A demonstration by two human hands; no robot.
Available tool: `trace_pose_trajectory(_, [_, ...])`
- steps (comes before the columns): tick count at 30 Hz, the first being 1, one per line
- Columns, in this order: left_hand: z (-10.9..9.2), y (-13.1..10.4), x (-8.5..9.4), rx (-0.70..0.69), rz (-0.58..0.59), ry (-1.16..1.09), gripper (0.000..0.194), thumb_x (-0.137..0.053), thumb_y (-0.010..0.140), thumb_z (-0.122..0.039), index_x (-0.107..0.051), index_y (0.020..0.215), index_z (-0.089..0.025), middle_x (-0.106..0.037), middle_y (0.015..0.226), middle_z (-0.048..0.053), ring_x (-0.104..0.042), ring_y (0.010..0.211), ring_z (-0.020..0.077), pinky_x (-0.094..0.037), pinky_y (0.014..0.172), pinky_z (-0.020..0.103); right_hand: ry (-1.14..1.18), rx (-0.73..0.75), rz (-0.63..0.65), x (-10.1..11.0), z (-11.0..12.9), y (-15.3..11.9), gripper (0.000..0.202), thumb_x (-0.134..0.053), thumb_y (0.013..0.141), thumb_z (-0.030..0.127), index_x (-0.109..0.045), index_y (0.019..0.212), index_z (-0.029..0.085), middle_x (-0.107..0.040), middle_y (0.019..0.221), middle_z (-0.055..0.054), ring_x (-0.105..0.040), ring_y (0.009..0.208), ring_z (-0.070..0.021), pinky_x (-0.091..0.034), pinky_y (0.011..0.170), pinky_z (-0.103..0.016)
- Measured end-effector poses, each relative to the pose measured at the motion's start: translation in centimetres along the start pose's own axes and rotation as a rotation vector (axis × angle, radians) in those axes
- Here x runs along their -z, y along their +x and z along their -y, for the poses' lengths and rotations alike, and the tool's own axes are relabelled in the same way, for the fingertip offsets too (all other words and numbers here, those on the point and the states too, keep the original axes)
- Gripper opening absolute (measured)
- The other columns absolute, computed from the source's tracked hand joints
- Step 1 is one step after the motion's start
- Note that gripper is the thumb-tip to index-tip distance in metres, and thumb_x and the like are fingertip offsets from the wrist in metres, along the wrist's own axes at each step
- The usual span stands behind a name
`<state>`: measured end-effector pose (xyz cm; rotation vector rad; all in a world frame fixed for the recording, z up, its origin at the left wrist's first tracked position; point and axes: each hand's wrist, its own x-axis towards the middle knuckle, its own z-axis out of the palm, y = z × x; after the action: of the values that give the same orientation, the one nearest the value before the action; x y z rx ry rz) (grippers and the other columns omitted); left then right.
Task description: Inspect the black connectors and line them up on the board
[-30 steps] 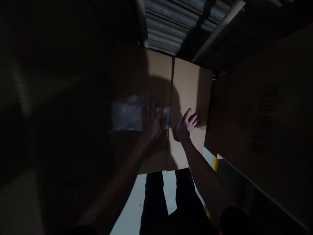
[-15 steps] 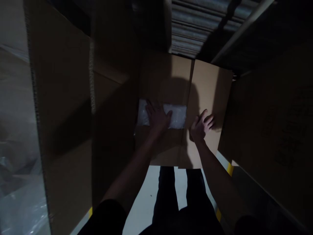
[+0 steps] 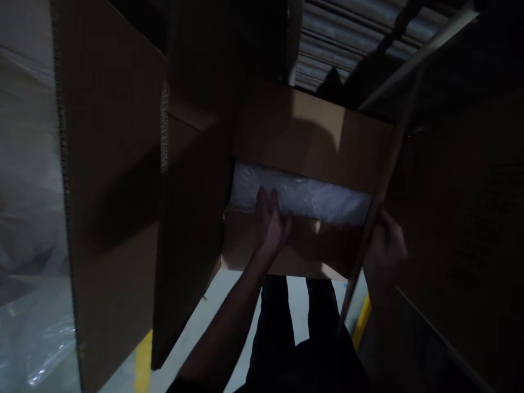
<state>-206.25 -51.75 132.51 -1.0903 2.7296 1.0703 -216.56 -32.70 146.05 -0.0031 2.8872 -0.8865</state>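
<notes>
In the dim head view a cardboard box (image 3: 315,131) stands with flaps raised at left and right. Between two of its folded flaps a strip of clear plastic wrapping (image 3: 335,203) shows. My left hand (image 3: 273,221) rests at the near edge of this plastic, fingers apart and holding nothing. At the right, my right hand (image 3: 387,243) is closed on an upright cardboard flap (image 3: 360,251), seen nearly edge-on.
Tall cardboard panels (image 3: 110,191) rise on the left, beside plastic-wrapped goods (image 3: 28,218). A roller conveyor (image 3: 339,46) lies beyond the box. Another carton (image 3: 466,218) stands at the right. Yellow tape (image 3: 143,360) marks the floor.
The right flap, flat before, now stands upright in my right hand, which has moved right. More plastic is uncovered. My left hand has moved slightly down and right.
</notes>
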Motion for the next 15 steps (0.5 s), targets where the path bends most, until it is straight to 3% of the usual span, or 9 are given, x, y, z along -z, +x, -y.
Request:
trace_pose_trajectory(2, [-0.9, -2.5, 0.7, 0.031, -0.017, 0.014, 0.075, -0.055, 0.104, -0.046, -0.036, 0.168, -0.012, -0.019, 0.182, 0.025, -0.017, 0.171, 0.0405, -0.033, 0.132, 0.062, 0.052, 0.065, 0.035, 4.6, 2.5, -5.1, 0.052, -0.061, 0.103, 0.039, -0.060, 0.155, 0.039, -0.068, 0.149, -0.010, -0.068, 0.134, -0.0344, -0.065, 0.098, -0.058])
trace_pose_trajectory(3, [-1.4, -3.1, 1.4, 0.048, 0.008, 0.060, 0.070, -0.054, 0.105, -0.046, -0.044, 0.164, -0.011, -0.030, 0.177, 0.027, -0.026, 0.167, 0.0424, -0.036, 0.130, 0.063, 0.047, 0.137, 0.122, 5.9, 3.3, -7.5, 0.050, -0.062, 0.102, 0.034, -0.062, 0.151, 0.044, -0.072, 0.143, -0.006, -0.073, 0.126, -0.0319, -0.068, 0.089, -0.054])
trace_pose_trajectory(4, [-2.0, -3.1, 2.3, 0.059, 0.054, 0.129, 0.063, -0.053, 0.105, -0.046, -0.054, 0.156, -0.010, -0.045, 0.168, 0.028, -0.038, 0.161, 0.0449, -0.038, 0.127, 0.065, 0.077, 0.212, 0.246, 6.3, 3.6, -9.4, 0.048, -0.063, 0.101, 0.030, -0.066, 0.146, 0.046, -0.075, 0.137, -0.004, -0.074, 0.122, -0.0303, -0.069, 0.087, -0.052])
trace_pose_trajectory(6, [-2.9, -1.9, 4.5, 0.046, 0.189, 0.296, 0.049, -0.049, 0.106, -0.044, -0.073, 0.131, -0.010, -0.069, 0.139, 0.029, -0.061, 0.138, 0.0474, -0.042, 0.120, 0.070, 0.088, 0.291, 0.396, 4.7, 2.9, -10.3, 0.040, -0.059, 0.102, 0.025, -0.072, 0.136, 0.040, -0.078, 0.127, -0.006, -0.075, 0.120, -0.0298, -0.068, 0.092, -0.052])
trace_pose_trajectory(8, [-3.4, 0.8, 6.8, 0.055, 0.340, 0.424, 0.046, -0.046, 0.106, -0.042, -0.081, 0.108, -0.012, -0.078, 0.111, 0.026, -0.072, 0.113, 0.0454, -0.049, 0.111, 0.068, -0.027, 0.205, 0.258, 0.8, 0.7, -7.2, 0.035, -0.053, 0.102, 0.026, -0.075, 0.129, 0.025, -0.078, 0.121, -0.014, -0.074, 0.119, -0.0331, -0.063, 0.101, -0.057])
trace_pose_trajectory(10, [-3.3, 3.8, 8.5, 0.105, 0.490, 0.471, 0.045, -0.050, 0.104, -0.043, -0.083, 0.099, -0.014, -0.079, 0.101, 0.023, -0.076, 0.099, 0.0423, -0.057, 0.097, 0.059, -0.346, -0.050, 0.262, -3.1, -1.8, -1.5, 0.039, -0.054, 0.098, 0.026, -0.074, 0.129, 0.014, -0.073, 0.134, -0.023, -0.071, 0.124, -0.0371, -0.056, 0.108, -0.062])
trace_pose_trajectory(11, [-3.1, 5.2, 9.0, 0.132, 0.568, 0.469, 0.041, -0.056, 0.102, -0.045, -0.083, 0.100, -0.014, -0.080, 0.101, 0.021, -0.076, 0.096, 0.0409, -0.059, 0.090, 0.054, -0.475, -0.139, 0.392, -4.6, -2.8, 1.4, 0.038, -0.057, 0.098, 0.028, -0.075, 0.127, 0.012, -0.071, 0.137, -0.024, -0.071, 0.123, -0.0375, -0.056, 0.107, -0.060])
trace_pose_trajectory(13, [-2.6, 7.2, 9.4, 0.159, 0.690, 0.444, 0.036, -0.071, 0.093, -0.043, -0.082, 0.113, -0.016, -0.080, 0.108, 0.018, -0.076, 0.098, 0.0397, -0.060, 0.084, 0.047, -0.586, -0.195, 0.755, -6.2, -4.0, 5.6, 0.027, -0.068, 0.096, 0.035, -0.080, 0.111, 0.015, -0.078, 0.122, -0.020, -0.075, 0.109, -0.0345, -0.060, 0.097, -0.052])
trace_pose_trajectory(15, [-2.7, 8.1, 9.2, 0.139, 0.730, 0.409, 0.055, -0.082, 0.086, -0.035, -0.074, 0.138, -0.019, -0.078, 0.122, 0.017, -0.075, 0.107, 0.0393, -0.061, 0.088, 0.045, -0.572, -0.174, 0.972, -6.1, -4.3, 7.2, 0.019, -0.082, 0.087, 0.037, -0.082, 0.090, 0.019, -0.081, 0.100, -0.013, -0.077, 0.091, -0.0288, -0.061, 0.084, -0.042])
